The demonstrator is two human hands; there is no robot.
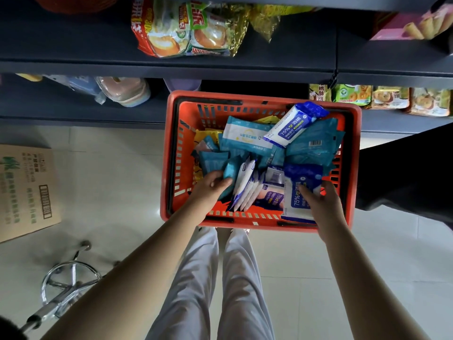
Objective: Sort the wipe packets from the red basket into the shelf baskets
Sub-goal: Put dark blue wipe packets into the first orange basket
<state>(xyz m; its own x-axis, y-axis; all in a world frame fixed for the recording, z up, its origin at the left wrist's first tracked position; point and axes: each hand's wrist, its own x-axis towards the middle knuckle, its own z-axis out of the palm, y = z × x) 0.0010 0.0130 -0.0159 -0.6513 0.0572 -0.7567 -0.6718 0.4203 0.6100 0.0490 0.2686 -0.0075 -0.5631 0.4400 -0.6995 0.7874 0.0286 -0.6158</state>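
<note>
The red basket (169,153) stands on the floor below the shelves, full of wipe packets: several teal ones, blue-and-white 75% alcohol ones and a few yellow ones. My left hand (210,185) reaches into its near left part with fingers closed around a small teal packet (230,169). My right hand (318,200) grips a large blue-and-white alcohol wipe packet (300,190) at the near right rim. Another alcohol wipe packet (293,125) lies on top at the far right.
Dark shelves (171,67) rise behind the basket, holding snack bags (181,28) and biscuit packs (392,98). A cardboard box (24,190) lies on the tiled floor at left. A chrome stool base (68,280) stands near left. My legs are below the basket.
</note>
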